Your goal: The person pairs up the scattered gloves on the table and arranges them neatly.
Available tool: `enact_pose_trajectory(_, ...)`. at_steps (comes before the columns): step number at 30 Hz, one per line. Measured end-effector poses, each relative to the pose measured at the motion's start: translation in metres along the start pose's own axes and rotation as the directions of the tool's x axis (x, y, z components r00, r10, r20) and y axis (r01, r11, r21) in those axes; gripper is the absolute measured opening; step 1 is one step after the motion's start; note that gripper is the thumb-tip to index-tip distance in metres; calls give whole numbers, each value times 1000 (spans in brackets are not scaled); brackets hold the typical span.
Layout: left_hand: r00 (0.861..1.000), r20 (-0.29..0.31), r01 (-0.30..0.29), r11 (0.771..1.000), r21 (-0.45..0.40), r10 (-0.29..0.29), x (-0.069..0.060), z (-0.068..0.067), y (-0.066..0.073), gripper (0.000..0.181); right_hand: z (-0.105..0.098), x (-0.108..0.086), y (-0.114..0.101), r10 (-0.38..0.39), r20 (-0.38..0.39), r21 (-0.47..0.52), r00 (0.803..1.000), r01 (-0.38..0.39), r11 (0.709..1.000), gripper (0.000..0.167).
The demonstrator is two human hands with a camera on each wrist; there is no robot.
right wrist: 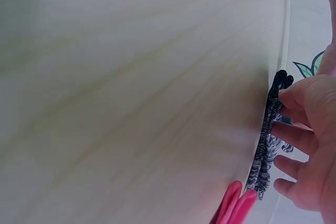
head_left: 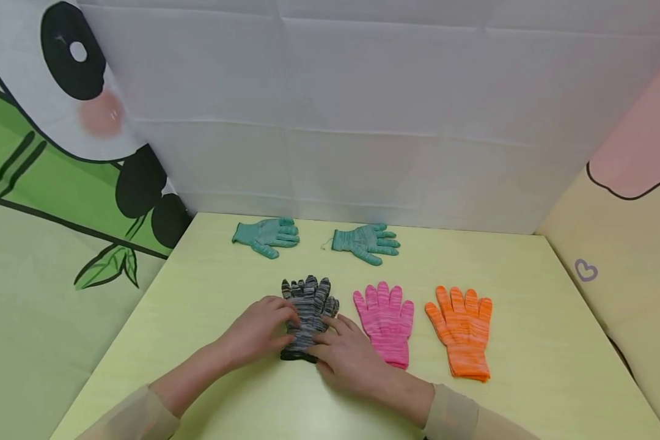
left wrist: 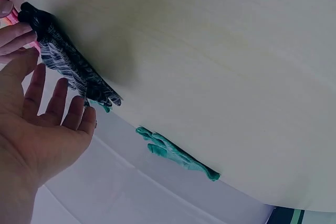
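A black-and-grey knitted glove lies on the table, cuff towards me; it looks like two layers, perhaps a stacked pair. At its left edge is my left hand, with loosely bent fingers touching the fabric. My right hand rests against the right edge and cuff, fingers slightly bent. In the left wrist view, the left palm faces the glove with its fingers spread. From the right wrist, the right fingers appear alongside the layered glove. Neither hand visibly grips it.
Right of the hands lie a pink glove and, farther over, an orange glove. Two green gloves, one left and one right, lie near the table's back edge. A white cloth hangs behind; printed panels flank the table.
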State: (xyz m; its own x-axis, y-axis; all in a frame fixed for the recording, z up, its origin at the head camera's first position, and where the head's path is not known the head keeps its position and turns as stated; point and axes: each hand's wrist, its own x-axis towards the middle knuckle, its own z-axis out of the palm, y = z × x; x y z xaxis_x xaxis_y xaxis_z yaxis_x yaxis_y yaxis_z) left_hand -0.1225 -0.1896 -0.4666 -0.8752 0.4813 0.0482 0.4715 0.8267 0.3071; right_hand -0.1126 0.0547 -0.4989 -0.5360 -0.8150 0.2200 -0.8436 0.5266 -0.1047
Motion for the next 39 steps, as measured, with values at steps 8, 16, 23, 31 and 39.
enact_pose_trajectory(8,995,99,-30,999,-23,32,-6,4,0,22,0,-4,1,12,63,15,998,-13,1000,32)
enact_pose_trajectory(16,991,111,-74,997,9,72,-6,4,0,18,-8,-3,6,29,104,106,994,-40,994,35)
enact_pose_trajectory(23,996,29,-90,993,80,88,-7,9,-1,12,-23,2,26,205,67,237,976,-215,947,30)
enact_pose_trajectory(31,997,-17,72,993,98,-71,-9,10,-4,31,-35,12,56,416,43,244,908,-414,877,24)
enact_pose_trajectory(39,991,73,114,993,32,-116,-9,14,-8,45,-28,33,65,428,90,176,899,-437,882,25)
